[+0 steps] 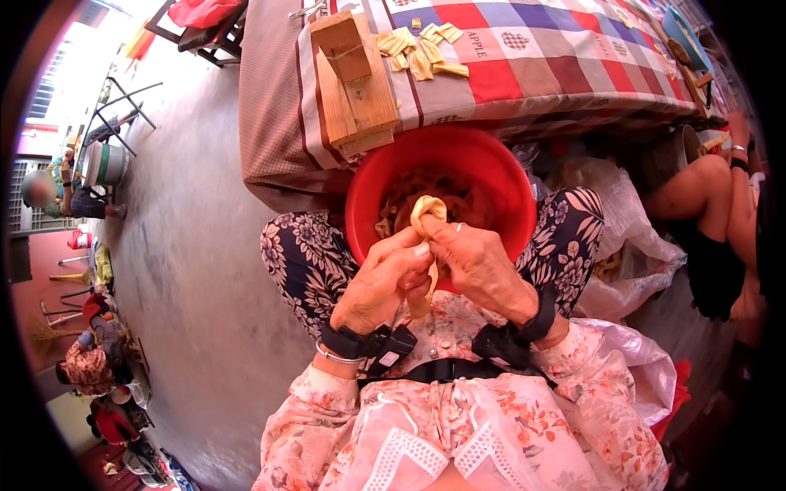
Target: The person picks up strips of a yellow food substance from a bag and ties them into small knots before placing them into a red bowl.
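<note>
Above my lap, both hands hold one pale yellow, pliable strip (428,212) bent into a loop at its top. My left hand (374,282) pinches it from the left, thumb uppermost. Against it from the other side, my right hand (482,267) has its fingers at the loop, and a ring shows on one finger. The strip's lower end (420,305) hangs below my fingers. Behind my hands a red plastic basin (371,184) sits between my knees, with brownish and yellowish pieces (436,184) inside, too shadowed to make out.
A wooden trough-like block (362,110) stands at the edge of the table with a checked cloth (497,80). Beside it lie several folded yellow pieces (420,52). A white woven sack (614,215) is right of my knee. Another person's leg (694,190) is further right; people sit at far left.
</note>
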A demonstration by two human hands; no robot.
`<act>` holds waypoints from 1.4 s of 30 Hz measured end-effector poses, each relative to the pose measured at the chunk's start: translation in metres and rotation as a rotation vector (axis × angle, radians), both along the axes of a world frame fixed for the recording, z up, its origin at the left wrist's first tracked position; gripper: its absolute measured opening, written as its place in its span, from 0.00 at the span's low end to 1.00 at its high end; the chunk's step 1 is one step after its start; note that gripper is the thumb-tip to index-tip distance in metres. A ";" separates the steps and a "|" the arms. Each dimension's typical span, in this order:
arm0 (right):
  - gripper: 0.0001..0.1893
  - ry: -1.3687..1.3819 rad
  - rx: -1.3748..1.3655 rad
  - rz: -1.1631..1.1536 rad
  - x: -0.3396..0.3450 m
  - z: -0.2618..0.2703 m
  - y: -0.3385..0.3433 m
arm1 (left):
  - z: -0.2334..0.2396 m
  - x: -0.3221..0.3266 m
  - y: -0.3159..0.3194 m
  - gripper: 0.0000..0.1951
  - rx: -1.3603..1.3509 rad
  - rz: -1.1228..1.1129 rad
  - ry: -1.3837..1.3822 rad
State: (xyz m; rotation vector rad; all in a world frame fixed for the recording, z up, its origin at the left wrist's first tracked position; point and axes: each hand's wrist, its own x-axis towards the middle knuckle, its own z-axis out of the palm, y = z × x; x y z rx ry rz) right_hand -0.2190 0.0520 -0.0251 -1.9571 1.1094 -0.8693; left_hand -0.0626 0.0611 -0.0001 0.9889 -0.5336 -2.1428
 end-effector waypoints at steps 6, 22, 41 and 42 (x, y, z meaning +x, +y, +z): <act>0.20 0.104 -0.150 0.022 0.009 0.006 0.007 | -0.004 -0.001 -0.001 0.10 -0.009 0.127 -0.121; 0.03 -0.636 0.881 0.077 -0.014 0.016 -0.023 | -0.005 0.011 -0.003 0.08 -0.193 0.034 -0.088; 0.02 -0.533 0.783 0.086 -0.007 0.023 -0.015 | -0.006 0.020 -0.001 0.04 -0.147 0.077 -0.016; 0.02 -0.517 0.769 0.072 -0.006 0.024 -0.014 | -0.006 0.019 -0.001 0.03 -0.118 0.105 0.017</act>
